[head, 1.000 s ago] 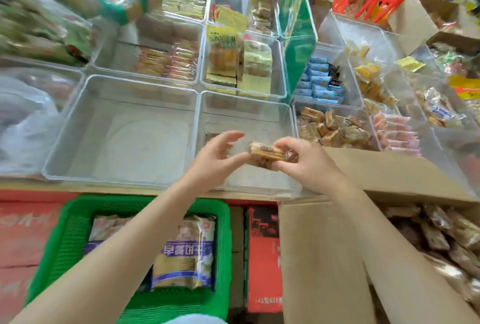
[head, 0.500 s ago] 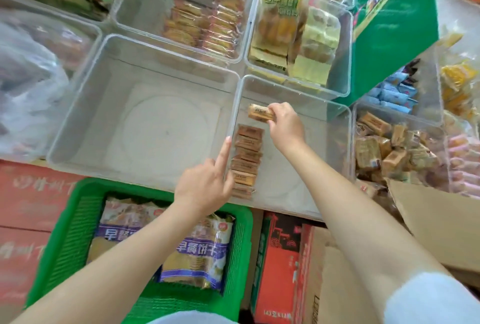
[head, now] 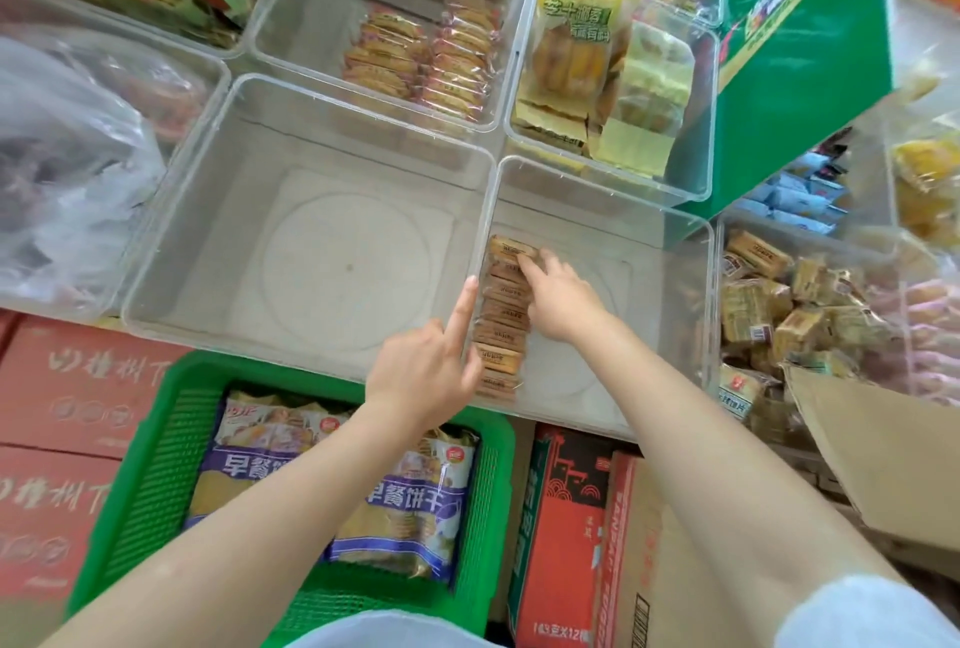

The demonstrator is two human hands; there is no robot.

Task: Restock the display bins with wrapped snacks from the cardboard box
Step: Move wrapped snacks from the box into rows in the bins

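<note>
Item: wrapped snack (head: pixel 511 249), small brown-and-tan oblong in printed film. Location: far end of a single row of like packets (head: pixel 501 322) laid along the left wall of the clear display bin (head: pixel 670 252), front rank, second from the right. The rest of that bin's floor is bare.

Right hand (head: pixel 563 304): inside the bin, fingers bent down onto the near edge of the far packet, touching it; whether they pinch it or only press it flat cannot be told.

Left hand (head: pixel 426 372): at the bin's front left corner, forefinger straight and lying along the wall beside the row, other fingers loosely curled, holding nothing.

Handling, judged: light, a fairly firm block under slick, crinkly wrap; likely crumbles if squeezed. Best taken by the two long sides between thumb and fingers, not by the sealed end flaps, which would slip.

Source: cardboard box (head: pixel 883 445) at lower right, only its flap showing.

Adjoining: empty clear bin (head: pixel 218 190) to the left; bin of loose tan packets (head: pixel 769 304) to the right; green basket (head: pixel 156 465) of biscuit bags below; red cartons (head: pixel 67 387) beneath the shelf.
</note>
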